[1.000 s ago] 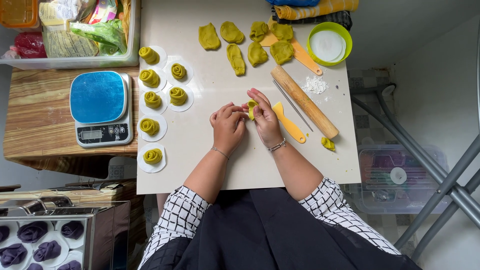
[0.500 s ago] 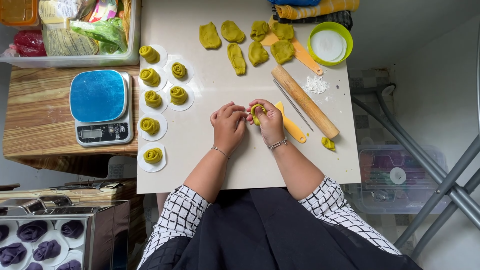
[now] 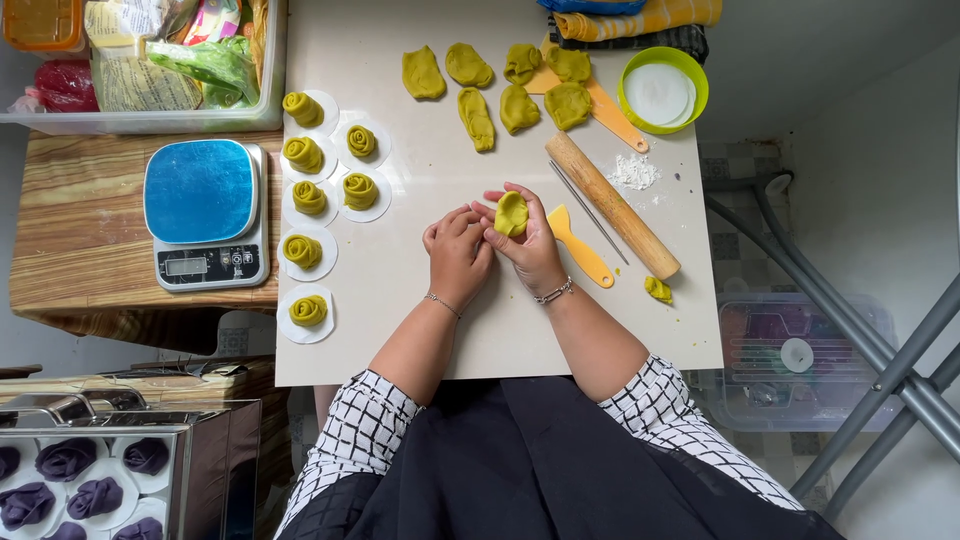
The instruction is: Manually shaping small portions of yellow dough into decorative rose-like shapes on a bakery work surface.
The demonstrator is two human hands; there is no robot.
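Fingers (image 3: 522,192) of the right hand (image 3: 528,238) curl round a green dough piece (image 3: 511,213), cradling it against the palm above the middle of the white worktop (image 3: 400,330). That piece is a flattened oval, its long axis running away from the person toward the far edge. Pressed up beside it, the left hand (image 3: 457,250) has its fingers bent inward, touching the right hand; whether they grip the dough I cannot tell. Just to the right lie a yellow scraper (image 3: 578,245), a thin metal rod (image 3: 588,212) and a wooden rolling pin (image 3: 611,204), all slanted. Bare worktop lies between the hands and the near edge. Rolled dough roses (image 3: 303,251) on paper rounds line the left edge, beside a blue scale (image 3: 204,212).
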